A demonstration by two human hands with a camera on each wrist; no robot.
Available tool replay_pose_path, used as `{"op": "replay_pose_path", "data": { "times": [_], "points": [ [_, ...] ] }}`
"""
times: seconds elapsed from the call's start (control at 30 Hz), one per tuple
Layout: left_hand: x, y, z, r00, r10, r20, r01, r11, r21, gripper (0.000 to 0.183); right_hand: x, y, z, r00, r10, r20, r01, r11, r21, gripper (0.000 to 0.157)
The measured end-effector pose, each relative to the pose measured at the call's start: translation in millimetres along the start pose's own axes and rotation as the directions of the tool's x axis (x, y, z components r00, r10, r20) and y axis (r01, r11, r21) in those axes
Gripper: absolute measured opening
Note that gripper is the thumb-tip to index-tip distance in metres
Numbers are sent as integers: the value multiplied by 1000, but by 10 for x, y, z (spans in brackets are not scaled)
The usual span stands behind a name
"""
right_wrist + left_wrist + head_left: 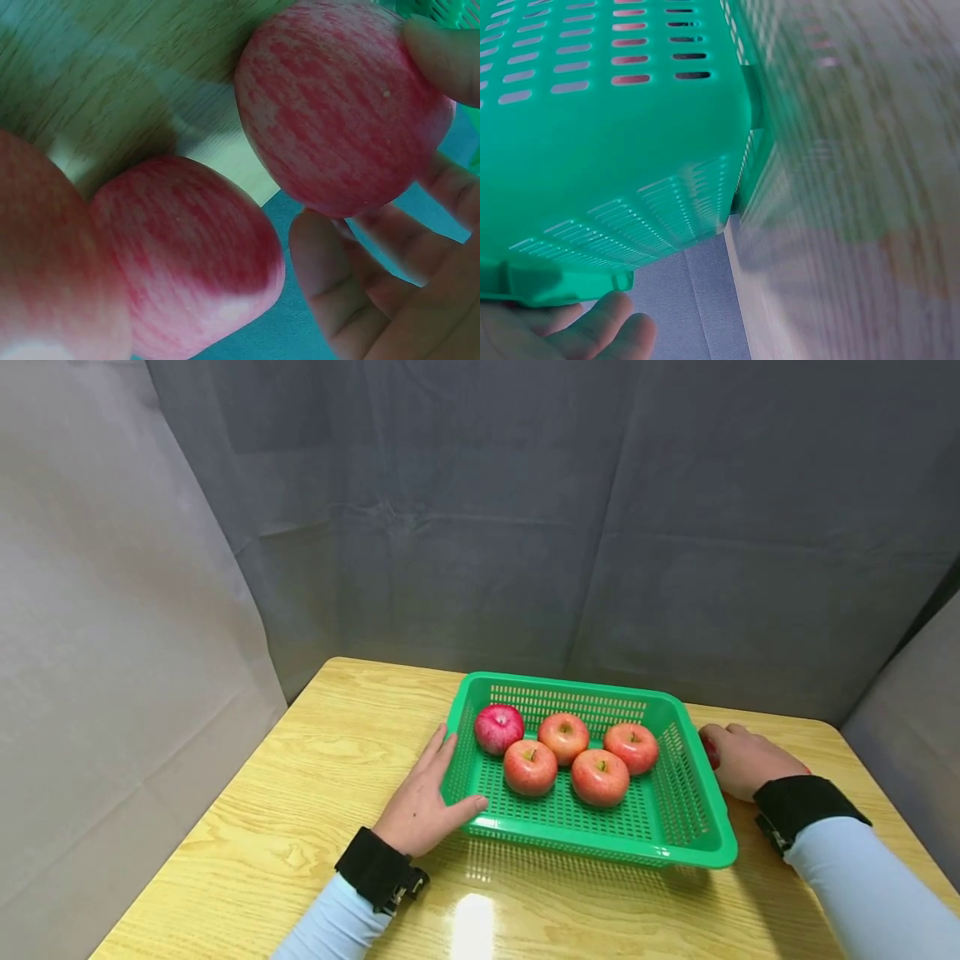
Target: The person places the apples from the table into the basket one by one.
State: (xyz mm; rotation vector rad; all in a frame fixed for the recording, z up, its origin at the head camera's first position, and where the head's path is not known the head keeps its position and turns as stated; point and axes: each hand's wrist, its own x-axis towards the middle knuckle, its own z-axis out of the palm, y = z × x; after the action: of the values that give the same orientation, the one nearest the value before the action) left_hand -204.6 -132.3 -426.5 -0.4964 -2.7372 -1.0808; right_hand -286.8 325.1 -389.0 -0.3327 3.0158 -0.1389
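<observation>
A green plastic basket [562, 837] with slotted sides stands on the table, holding several apples [601, 777], one at its left end a darker red [499, 728]. At the basket's left front corner is my left hand [420, 806], its fingers extended along the left rim and the thumb over the front rim. The left wrist view has those fingers [604, 330] right at the rim. Beyond the basket's right side, my right hand [750, 762] grips a red apple [345, 112] between thumb and fingers. Much of that apple is hidden by the hand in the head view.
Two more apples, one streaked red [195, 255] and one paler [52, 262], lie near the right hand, mostly hidden behind it in the head view. The wood-grain table [300, 827] ends at a grey cloth [480, 527] behind; lighter cloth hangs at both sides.
</observation>
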Motion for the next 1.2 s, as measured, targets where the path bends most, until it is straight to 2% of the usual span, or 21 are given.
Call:
{"op": "replay_pose_path", "data": {
  "times": [0.4, 0.73, 0.87, 1.07, 1.2],
  "points": [
    [-9, 20, -14, 1000, 4, 10, -4, 1000, -13, 101, 6, 8, 22, 1000, 17, 25, -18, 998, 55, 53],
    [1, 19, -8, 1000, 20, 5, -20, 1000, -17, 101, -64, 28, 96, 1000, -3, -3, 3, 1000, 13, 47],
    [-10, 14, 3, 1000, 17, 10, -17, 1000, -19, 100, -63, 35, 86, 1000, -9, 5, 8, 1000, 26, 56],
    [-13, 1, 9, 1000, 19, 5, -19, 1000, -9, 100, -59, 81, -1, 999, 5, -39, -5, 1000, 0, 79],
    [-10, -9, 1, 1000, 6, 2, -6, 1000, -3, 102, -67, 112, -104, 998, 11, -62, -12, 1000, -8, 87]
  ]
}}
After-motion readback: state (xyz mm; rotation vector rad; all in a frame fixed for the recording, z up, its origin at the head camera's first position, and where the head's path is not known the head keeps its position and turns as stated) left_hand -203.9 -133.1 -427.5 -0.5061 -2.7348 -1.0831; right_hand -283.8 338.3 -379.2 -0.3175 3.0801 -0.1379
